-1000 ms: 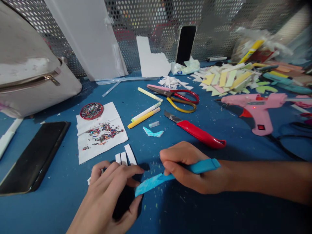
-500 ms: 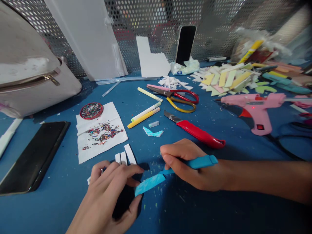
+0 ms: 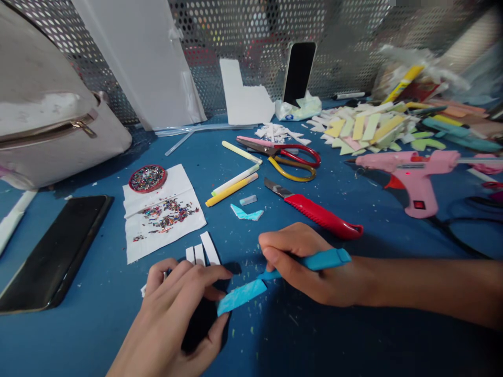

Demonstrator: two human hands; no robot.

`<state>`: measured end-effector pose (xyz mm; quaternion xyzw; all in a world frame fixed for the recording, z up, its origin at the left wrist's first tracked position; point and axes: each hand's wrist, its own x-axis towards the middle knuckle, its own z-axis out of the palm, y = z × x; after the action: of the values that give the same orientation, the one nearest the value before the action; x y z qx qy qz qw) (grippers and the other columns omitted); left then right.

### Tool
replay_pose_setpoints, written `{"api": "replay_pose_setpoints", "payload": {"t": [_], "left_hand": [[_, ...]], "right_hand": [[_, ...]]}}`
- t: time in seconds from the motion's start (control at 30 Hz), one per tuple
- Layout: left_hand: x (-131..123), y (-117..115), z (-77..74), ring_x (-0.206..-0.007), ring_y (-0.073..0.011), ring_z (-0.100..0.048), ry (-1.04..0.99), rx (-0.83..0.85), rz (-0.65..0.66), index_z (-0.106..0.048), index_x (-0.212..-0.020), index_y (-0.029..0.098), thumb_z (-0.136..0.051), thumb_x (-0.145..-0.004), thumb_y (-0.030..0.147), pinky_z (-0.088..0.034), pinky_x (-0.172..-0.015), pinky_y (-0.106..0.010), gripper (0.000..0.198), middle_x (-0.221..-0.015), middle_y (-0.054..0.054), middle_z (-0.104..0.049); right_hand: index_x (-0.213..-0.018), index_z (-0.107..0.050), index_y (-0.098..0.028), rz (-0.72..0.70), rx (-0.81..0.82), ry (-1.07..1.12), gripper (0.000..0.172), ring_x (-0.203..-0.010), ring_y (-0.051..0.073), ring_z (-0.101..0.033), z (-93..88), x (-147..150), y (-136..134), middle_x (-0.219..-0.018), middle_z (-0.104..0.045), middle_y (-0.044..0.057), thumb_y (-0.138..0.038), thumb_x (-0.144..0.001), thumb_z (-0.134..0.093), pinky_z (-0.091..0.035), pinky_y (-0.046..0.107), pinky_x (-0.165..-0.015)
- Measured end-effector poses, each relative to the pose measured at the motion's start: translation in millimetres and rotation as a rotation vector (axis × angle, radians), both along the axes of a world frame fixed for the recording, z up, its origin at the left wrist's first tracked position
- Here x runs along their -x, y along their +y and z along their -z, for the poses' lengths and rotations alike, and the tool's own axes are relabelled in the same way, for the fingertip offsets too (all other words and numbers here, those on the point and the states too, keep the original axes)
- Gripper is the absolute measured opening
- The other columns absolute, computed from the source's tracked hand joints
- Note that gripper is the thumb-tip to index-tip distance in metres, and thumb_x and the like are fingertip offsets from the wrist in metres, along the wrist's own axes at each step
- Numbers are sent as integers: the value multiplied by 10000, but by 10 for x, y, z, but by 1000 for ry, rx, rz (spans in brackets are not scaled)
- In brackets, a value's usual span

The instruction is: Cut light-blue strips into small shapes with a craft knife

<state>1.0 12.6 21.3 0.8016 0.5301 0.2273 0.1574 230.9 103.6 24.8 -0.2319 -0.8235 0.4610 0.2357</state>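
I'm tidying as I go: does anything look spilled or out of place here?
Possibly spilled: colorful bits lie scattered on the white paper, outside the red dish of similar bits, though perhaps set out deliberately. The red cutter lies with its blade exposed, near the right hand.

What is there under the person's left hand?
White strips stick out from behind the left hand, and one end of the blue strip is between its thumb and a finger. The white strips' nearer ends, and anything beneath the palm, are covered.
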Motion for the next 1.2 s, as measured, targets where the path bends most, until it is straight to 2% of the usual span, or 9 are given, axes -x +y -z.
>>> {"api": "replay_pose_setpoints", "payload": {"t": [0.07,0.23,0.5,0.57,0.73,0.97,1.2], "left_hand": [[-5,0,0,-808,-156,-581,-9,3,-3,-469,-1161,286,-502,-899,233,-371,-839,-355,270,-878,38,-611],[-4,4,-6,-812,-158,-575,-1,4,7,-458,-1166,291,-510,-896,237,-352,-857,-361,280,-875,39,-605],[8,11,-4,-795,-165,-590,1,1,8,-468,-1159,294,-514,-883,236,-380,-829,-356,285,-875,32,-619],[13,11,-1,-795,-164,-593,10,-3,8,-468,-1161,294,-516,-884,241,-368,-852,-368,286,-884,36,-622],[8,11,-5,-799,-162,-592,11,1,4,-461,-1164,296,-511,-890,241,-362,-850,-366,283,-886,38,-620],[4,6,-6,-802,-167,-588,14,18,10,-450,-1161,291,-495,-904,245,-361,-845,-376,265,-879,33,-613],[9,2,3,-814,-171,-576,8,14,20,-449,-1168,289,-493,-902,228,-345,-860,-375,277,-878,30,-609]], "right_hand": [[-689,-313,-190,-13,2,8,307,-519,71,-371,-2,-1,6,-588,-369,-46,-230,-980,-399,-267,218,-492],[-713,-316,-193,-180,1,1,263,-532,74,-347,31,5,9,-603,-362,-51,-212,-941,-445,-271,227,-517],[-680,-299,-194,8,-17,4,330,-504,74,-340,-3,8,-3,-573,-333,-53,-245,-995,-379,-256,224,-484],[-678,-295,-194,-5,-17,-1,335,-508,75,-344,-6,5,1,-576,-341,-50,-256,-1000,-367,-260,222,-484],[-705,-300,-195,-157,25,-28,294,-519,72,-342,16,7,6,-597,-361,-51,-243,-971,-416,-268,221,-499],[-661,-305,-188,29,0,36,350,-494,61,-326,-16,17,10,-566,-328,-57,-232,-999,-385,-258,213,-470],[-683,-296,-192,-114,53,0,324,-494,64,-318,-11,10,5,-570,-323,-59,-242,-986,-399,-263,214,-476]]}}
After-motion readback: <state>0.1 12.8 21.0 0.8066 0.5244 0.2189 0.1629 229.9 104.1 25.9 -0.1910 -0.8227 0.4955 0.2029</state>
